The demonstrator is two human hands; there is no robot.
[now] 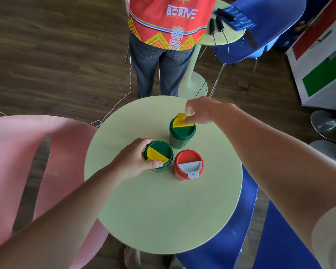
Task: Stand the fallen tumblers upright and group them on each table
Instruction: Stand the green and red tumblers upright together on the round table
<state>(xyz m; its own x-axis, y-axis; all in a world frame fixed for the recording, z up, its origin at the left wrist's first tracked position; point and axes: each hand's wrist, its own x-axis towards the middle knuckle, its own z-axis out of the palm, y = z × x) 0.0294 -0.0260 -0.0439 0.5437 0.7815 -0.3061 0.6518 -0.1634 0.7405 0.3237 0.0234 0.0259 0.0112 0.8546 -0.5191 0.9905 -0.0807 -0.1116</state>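
Three tumblers stand upright close together on a round pale green table (163, 210). My left hand (132, 162) is wrapped around the near green tumbler (160, 154), which has a green and yellow lid. My right hand (202, 111) rests its fingertips on the yellow flap of the far green tumbler (181, 133); whether it grips it is unclear. A red tumbler (188, 164) with a red lid and grey flap stands free beside them, touched by neither hand.
A person in a red patterned shirt (169, 22) stands just beyond the table. Behind is a second round table (221, 38) with dark objects and a blue case. A pink chair (17, 162) is at left, blue chairs (250, 230) at right, and a white cable (116, 105) lies on the wooden floor.
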